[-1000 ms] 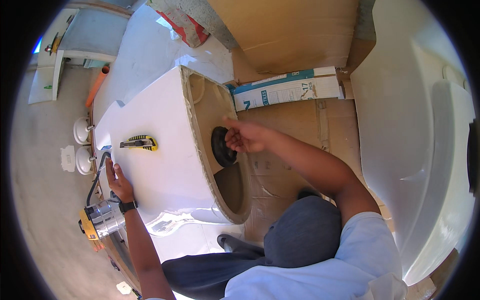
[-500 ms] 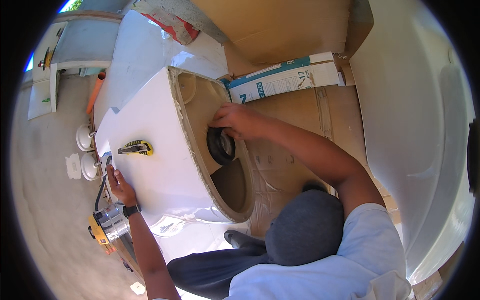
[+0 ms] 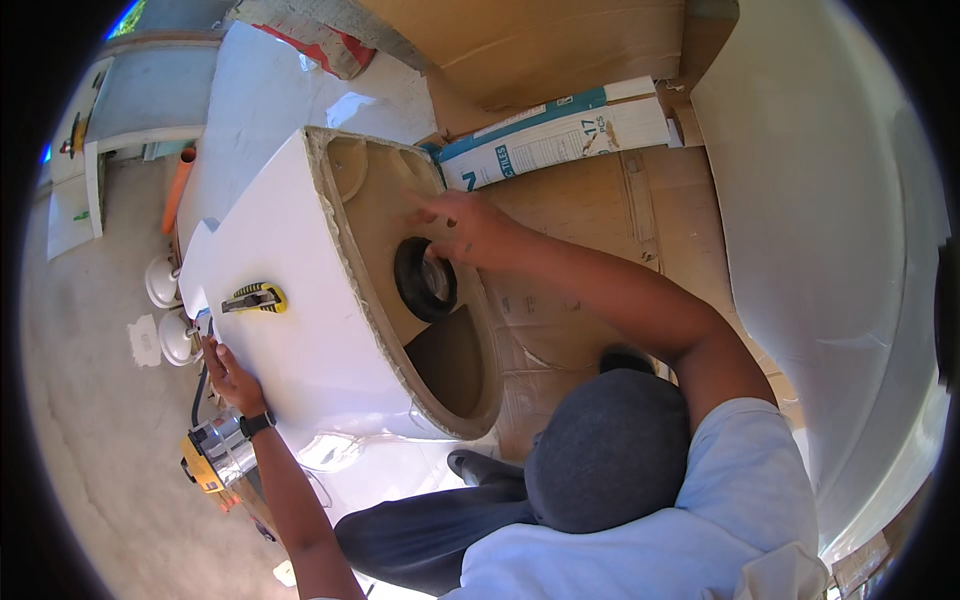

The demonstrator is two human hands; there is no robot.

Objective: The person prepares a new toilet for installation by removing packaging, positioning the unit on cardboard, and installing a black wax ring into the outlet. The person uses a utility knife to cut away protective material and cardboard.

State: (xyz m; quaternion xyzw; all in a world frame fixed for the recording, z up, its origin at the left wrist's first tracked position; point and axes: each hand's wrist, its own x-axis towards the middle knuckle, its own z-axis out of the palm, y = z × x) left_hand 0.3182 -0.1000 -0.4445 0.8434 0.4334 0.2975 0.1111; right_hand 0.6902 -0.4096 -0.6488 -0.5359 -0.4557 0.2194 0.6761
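A white ceramic toilet point(image 3: 270, 240) lies tipped over, its hollow underside facing right. Inside that hollow a thick black rubber ring point(image 3: 408, 282) sits around the round outlet. My right hand point(image 3: 465, 230) hovers at the ring's upper edge with its fingers apart, slightly blurred; the thumb is close to or touching the rubber. Against the toilet's left end rests my left hand point(image 3: 234, 380), fingers stretched out and holding nothing. A yellow and black utility knife point(image 3: 256, 298) lies on the white ceramic between my hands.
A long white and teal tile box point(image 3: 560, 135) lies on cardboard point(image 3: 590, 220) beyond the toilet. White round fittings point(image 3: 162, 282), an orange pipe point(image 3: 178, 190) and a yellow and silver machine point(image 3: 215, 452) are at left. A large pale curved surface point(image 3: 800, 280) stands at right.
My right hand has loosened from the black ring and lifted slightly, its fingers spreading. The left hand stays against the toilet. The whole view has shifted a little.
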